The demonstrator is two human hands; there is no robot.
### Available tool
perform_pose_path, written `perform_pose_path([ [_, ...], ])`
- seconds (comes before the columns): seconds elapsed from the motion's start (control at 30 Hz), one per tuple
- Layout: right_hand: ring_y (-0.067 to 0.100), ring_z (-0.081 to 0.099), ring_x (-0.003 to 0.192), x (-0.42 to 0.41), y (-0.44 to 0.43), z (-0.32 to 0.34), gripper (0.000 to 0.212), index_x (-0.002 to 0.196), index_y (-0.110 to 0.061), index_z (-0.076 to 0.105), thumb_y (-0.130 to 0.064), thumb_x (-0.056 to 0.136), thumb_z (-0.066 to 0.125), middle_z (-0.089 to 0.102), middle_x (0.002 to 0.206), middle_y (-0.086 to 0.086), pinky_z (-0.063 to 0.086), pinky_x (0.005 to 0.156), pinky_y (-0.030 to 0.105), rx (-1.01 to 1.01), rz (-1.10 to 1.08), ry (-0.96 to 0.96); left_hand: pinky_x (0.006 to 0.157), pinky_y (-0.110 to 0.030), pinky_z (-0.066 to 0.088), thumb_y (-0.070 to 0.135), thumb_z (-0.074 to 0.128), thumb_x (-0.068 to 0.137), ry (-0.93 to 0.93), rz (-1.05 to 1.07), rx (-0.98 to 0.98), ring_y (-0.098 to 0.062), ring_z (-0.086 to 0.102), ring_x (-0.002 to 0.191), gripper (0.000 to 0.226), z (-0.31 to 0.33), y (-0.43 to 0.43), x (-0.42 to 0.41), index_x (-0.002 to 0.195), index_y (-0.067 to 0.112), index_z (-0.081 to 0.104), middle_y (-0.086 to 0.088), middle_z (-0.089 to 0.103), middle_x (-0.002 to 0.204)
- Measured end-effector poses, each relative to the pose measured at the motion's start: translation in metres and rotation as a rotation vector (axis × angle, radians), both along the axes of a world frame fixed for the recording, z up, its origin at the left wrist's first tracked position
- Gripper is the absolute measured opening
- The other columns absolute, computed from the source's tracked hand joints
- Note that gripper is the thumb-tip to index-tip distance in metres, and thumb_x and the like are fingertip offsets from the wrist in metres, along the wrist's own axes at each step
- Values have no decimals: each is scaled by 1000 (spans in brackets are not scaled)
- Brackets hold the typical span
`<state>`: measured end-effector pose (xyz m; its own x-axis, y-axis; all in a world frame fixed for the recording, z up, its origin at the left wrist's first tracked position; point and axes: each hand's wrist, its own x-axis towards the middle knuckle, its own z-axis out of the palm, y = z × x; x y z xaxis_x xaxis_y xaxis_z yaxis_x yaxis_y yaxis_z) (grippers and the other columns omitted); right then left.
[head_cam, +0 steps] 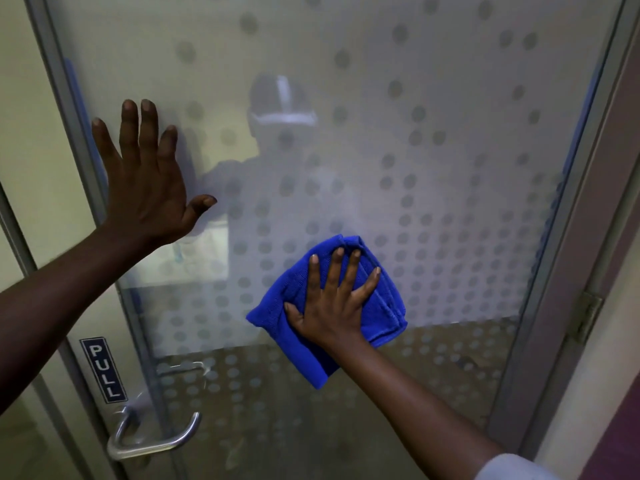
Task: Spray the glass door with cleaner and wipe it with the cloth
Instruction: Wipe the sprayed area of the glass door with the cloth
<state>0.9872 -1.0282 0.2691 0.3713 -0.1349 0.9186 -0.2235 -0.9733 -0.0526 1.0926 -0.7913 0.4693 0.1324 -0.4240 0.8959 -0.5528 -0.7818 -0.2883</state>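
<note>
Lighting was dim and even, with no hard glare. The frosted glass door [381, 133] carried a soft, hazy reflection of the person. Wide-angle bending bowed the door frame [568, 209] at both edges. The left forearm [52, 306] appeared slightly motion-blurred.

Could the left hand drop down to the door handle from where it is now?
Probably yes. The left hand lies flat and empty on the glass door, and the handle sits below it with nothing between; the cloth is off to the right.

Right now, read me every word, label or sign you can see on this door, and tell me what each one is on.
"PULL": white letters stacked vertically on a dark rectangular sign, fixed to the grey metal door frame above the curved silver lever handle.
No other text is visible on the frosted dotted glass door or blue microfibre cloth.
</note>
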Motion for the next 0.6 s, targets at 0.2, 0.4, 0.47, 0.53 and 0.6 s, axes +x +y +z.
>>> perform_pose_path([
  [0.2, 50, -15, 147, -7, -2, 0, 101, 156, -14, -7, -75, 86, 32, -24, 160, 23, 3, 106, 81, -26, -6, 95, 113, -64, 5, 57, 45, 84, 61, -54, 38, -60, 14, 138, 79, -28, -17, -28, 134, -4, 37, -39, 26, 148],
  [0.4, 45, -17, 148, -23, -6, 1, 89, 153, -14, 13, -63, 85, 44, -22, 162, 19, 2, 108, 77, -65, 45, 169, 104, -52, 34, 42, 55, 76, 144, -128, 143, -45, 35, 128, 62, -116, -60, -93, 122, 1, 57, -30, 47, 138],
  [0.47, 41, -10, 151, -29, -7, 2, 75, 147, -11, 25, -49, 87, 47, -9, 164, 18, 5, 109, 74, -48, 109, 143, 89, -46, 38, 43, 55, 75, 243, -107, 152, -37, 41, 117, 57, -135, -70, -107, 118, 6, 59, -20, 56, 129],
  [0.53, 40, 6, 150, -34, -7, 6, 62, 140, -10, 32, -38, 87, 48, 11, 161, 17, 10, 109, 71, -18, 173, 94, 78, -42, 40, 42, 50, 77, 347, -84, 153, -32, 49, 100, 54, -147, -78, -113, 116, 6, 58, -13, 62, 109],
  [0.6, 39, 17, 147, -38, -6, 9, 54, 136, -10, 36, -30, 88, 48, 21, 158, 15, 11, 111, 67, 12, 211, 42, 69, -42, 43, 41, 52, 79, 414, -79, 115, -31, 54, 84, 51, -151, -85, -112, 115, 4, 56, -12, 62, 94],
])
